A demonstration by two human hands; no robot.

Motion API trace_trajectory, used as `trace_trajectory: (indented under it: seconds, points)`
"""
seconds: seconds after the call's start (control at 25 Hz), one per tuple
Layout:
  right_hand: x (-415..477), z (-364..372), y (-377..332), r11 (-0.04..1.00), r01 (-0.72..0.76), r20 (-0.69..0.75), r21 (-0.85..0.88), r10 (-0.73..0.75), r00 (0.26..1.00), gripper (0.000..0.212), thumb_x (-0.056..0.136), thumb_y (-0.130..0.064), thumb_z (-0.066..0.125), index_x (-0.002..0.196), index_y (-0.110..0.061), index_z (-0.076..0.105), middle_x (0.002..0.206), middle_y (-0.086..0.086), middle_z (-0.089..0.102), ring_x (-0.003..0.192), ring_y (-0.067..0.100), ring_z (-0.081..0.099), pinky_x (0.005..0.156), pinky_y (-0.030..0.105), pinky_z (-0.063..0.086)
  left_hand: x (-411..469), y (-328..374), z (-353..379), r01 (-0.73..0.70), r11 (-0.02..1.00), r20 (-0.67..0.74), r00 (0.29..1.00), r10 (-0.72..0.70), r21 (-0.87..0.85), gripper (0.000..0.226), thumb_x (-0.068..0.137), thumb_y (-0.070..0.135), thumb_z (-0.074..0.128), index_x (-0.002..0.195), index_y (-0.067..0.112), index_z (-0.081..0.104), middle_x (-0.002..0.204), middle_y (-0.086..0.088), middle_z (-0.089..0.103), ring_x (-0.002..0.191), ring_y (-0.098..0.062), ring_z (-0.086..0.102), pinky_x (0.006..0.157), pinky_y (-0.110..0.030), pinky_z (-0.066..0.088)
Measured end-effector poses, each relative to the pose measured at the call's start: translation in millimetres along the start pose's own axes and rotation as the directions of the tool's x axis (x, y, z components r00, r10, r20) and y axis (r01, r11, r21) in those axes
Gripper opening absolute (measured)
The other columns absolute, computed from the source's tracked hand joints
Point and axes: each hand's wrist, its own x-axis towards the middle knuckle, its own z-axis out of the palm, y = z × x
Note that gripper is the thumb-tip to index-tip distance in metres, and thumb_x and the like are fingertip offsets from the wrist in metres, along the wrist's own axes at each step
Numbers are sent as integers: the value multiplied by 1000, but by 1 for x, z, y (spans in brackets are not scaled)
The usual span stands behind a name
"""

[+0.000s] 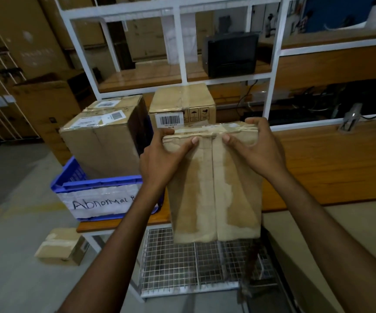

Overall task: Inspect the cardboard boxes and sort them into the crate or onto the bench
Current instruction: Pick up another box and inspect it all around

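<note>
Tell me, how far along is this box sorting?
Seemingly done: a large labelled brown cardboard box sits in the blue plastic crate, and a barcoded brown cardboard box stands beside it, apparently on the wooden bench. In hand: the left hand and right hand grip a worn, taped cardboard box, not yet placed. Left: a small taped cardboard box on the floor.

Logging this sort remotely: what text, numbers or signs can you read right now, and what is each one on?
"Abnormal", then a cut-off letter: handwritten on the white label of the blue crate.
Barcode label on the rear box: digits too small to read.
Handling symbols beside it: an umbrella; others unclear.
Shipping labels on the big box in the crate: blurred.
Held box: nothing readable.
</note>
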Motion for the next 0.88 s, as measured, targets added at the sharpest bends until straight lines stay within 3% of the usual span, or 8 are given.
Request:
trace_trajectory:
  seconds: [0.12, 0.28, 0.48, 0.6, 0.76, 0.88]
  points:
    - [6, 8, 4, 999, -27, 24, -23, 27, 999, 83, 77, -76, 70, 141, -32, 43, 135, -4, 60, 115, 19, 58, 80, 32, 45, 3, -2, 5, 38, 999, 46, 998, -40, 33, 94, 65, 95, 60, 138, 37, 46, 141, 1, 61, 125, -21, 61, 101, -52, 55]
    - [14, 8, 4, 997, -62, -50, -49, 59, 997, 85, 76, -75, 72, 140, -28, 44, 120, -9, 54, 104, 12, 50, 80, 30, 40, 12, 0, 6, 31, 998, -19, 999, -30, 52, 89, 67, 94, 60, 134, 36, 48, 136, 3, 64, 120, -19, 63, 99, -49, 56]
    - [8, 30, 23, 991, -133, 4, 19, 133, 991, 74, 78, -72, 73, 132, -31, 45, 117, -11, 53, 112, 18, 59, 82, 37, 52, 11, -17, 20, 27, 997, 73, 997, -32, 76, 79, 69, 85, 69, 128, 40, 43, 133, 7, 64, 119, -18, 63, 100, -53, 56]
    - [5, 33, 23, 996, -91, -32, 3, 91, 995, 69, 78, -71, 74, 128, -33, 46, 116, -12, 55, 108, 16, 60, 86, 41, 56, 4, -18, 20, 16, 999, 29, 999, -17, 46, 77, 67, 83, 70, 126, 42, 42, 129, 8, 63, 118, -19, 64, 96, -53, 58]
    - [29, 22, 3, 999, 40, -153, 8, -38, 987, 68, 80, -69, 74, 129, -30, 49, 114, -14, 55, 102, 10, 57, 76, 29, 51, 27, -5, 13, -69, 997, -96, 993, 71, 28, 72, 77, 70, 79, 131, 36, 46, 131, 4, 63, 118, -20, 63, 94, -49, 58]
    - [39, 29, 4, 999, 48, -123, 8, -47, 991, 69, 80, -70, 74, 129, -28, 49, 117, -12, 57, 105, 14, 60, 75, 32, 53, 35, -12, 18, -29, 999, -75, 997, 32, 41, 70, 78, 70, 78, 131, 36, 46, 136, 0, 63, 121, -23, 64, 95, -51, 58]
